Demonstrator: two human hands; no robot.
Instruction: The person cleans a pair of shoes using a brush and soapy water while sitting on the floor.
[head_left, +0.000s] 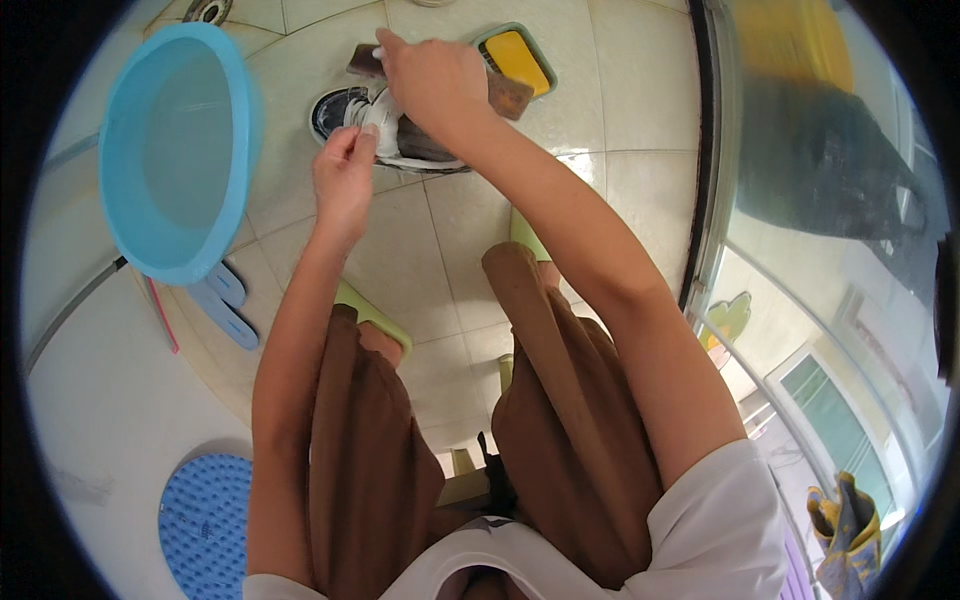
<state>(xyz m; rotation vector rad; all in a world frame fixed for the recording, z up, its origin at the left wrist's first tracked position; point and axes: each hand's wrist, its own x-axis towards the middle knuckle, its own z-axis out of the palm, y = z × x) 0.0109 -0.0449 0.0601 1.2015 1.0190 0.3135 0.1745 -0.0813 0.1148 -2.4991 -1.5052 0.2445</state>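
A black-and-white lace-up shoe (429, 144) lies on the tiles before me, its toe to the left. Around a brown scrubbing brush (511, 95) my right hand (436, 84) is closed, just above the shoe; the bristles are hidden. My left hand (346, 169) pinches a white part of the shoe, at the tongue or laces, with thumb and fingers. Beyond my right hand, a yellow bar of soap (517, 62) rests in a green soap dish (553, 81).
A light blue basin (238, 150) of cloudy water stands at the left, with blue slippers (225, 315) near it. A framed glass door (701, 150) borders the right side. A blue studded mat (204, 525) is at lower left.
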